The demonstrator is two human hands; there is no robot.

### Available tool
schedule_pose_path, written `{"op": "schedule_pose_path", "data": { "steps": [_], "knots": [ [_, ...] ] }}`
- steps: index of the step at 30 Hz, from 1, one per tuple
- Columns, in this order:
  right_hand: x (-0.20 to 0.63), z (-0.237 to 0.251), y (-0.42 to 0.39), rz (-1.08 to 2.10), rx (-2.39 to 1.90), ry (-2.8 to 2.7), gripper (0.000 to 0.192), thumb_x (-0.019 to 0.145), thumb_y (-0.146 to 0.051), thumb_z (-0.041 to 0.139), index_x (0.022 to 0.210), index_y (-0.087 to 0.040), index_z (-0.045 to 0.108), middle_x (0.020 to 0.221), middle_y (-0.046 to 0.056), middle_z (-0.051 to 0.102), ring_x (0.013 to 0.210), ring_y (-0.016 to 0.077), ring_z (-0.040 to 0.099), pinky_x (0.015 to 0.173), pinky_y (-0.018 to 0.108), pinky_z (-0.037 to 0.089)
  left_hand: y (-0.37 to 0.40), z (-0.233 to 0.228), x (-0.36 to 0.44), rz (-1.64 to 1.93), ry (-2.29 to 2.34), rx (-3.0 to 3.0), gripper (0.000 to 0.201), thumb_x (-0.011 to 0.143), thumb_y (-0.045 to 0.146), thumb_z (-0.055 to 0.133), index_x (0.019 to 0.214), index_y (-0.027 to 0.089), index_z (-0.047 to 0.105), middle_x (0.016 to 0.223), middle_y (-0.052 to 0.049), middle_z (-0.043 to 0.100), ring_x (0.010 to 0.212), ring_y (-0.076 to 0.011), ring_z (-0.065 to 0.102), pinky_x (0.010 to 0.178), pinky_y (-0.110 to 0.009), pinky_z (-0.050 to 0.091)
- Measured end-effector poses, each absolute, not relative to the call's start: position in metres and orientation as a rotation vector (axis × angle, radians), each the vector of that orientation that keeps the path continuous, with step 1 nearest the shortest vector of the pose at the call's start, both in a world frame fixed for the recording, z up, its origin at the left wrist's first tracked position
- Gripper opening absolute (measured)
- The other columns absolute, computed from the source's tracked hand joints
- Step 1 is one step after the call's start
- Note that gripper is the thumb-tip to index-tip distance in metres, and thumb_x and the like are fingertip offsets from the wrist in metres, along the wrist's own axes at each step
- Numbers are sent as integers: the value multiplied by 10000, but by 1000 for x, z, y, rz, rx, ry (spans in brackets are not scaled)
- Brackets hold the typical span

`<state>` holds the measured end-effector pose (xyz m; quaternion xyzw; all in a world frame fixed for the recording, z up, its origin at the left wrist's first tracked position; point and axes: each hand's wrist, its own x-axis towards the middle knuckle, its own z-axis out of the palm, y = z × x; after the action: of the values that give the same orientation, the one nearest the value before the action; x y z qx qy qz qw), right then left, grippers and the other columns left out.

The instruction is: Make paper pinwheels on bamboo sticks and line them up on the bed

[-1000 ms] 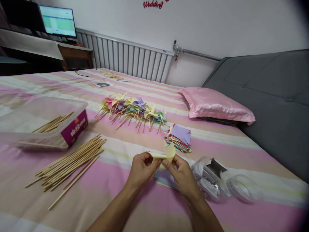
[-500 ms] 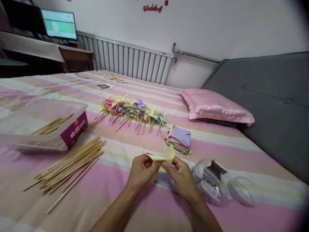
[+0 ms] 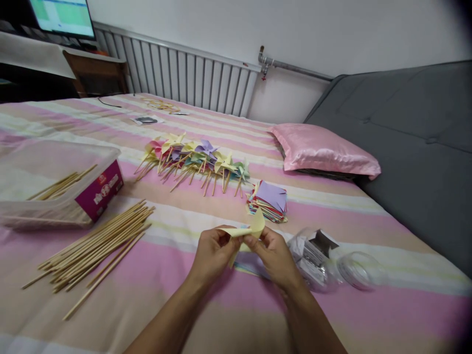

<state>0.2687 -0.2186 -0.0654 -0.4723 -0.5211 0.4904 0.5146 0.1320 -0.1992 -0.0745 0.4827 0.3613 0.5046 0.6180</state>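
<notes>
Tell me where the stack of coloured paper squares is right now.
In the head view, the stack of paper squares lies on the bed right of centre, just beyond the hands, between the row of pinwheels and the clear jar.

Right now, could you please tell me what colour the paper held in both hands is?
Pale yellow; the paper shows best in the head view.

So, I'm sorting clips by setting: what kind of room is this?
Probably a home bedroom doubling as a craft spot: a bed with a striped sheet, a pink pillow, and a wall radiator.
</notes>
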Motion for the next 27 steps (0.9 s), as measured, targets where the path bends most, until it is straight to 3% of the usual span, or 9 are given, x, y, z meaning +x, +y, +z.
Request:
{"op": "schedule_pose_path", "data": {
  "steps": [6,13,19,27],
  "knots": [
    [268,-69,-217,1197,-1149,-1204,344,758,-398,644,1006,-160,645,1009,82,690,943,225,622,863,349,452,-198,-72,131,1105,863,1020,286,611,366,759,617,116,620,514,28,540,471,-71,450,459,-183,327],
    [265,-66,-222,1266,-1180,-1081,312,741,-378,652,942,-140,653,924,73,703,850,214,637,768,311,478,-200,-68,133,1010,871,967,277,544,320,794,624,109,633,549,8,592,479,-84,498,482,-200,369],
    [271,-55,-224,1413,-1167,-1067,403,774,-495,596,945,-134,653,807,51,701,718,178,626,635,265,472,-200,-70,130,940,869,856,215,606,291,746,612,136,596,542,1,591,449,-97,505,451,-216,372],
    [279,-53,-225,1430,-1117,-1172,373,677,-416,718,945,-163,659,909,53,703,784,181,640,717,282,486,-197,-68,129,949,892,953,173,547,211,738,622,116,614,562,-8,599,517,-111,536,525,-223,395]
  ]
}}
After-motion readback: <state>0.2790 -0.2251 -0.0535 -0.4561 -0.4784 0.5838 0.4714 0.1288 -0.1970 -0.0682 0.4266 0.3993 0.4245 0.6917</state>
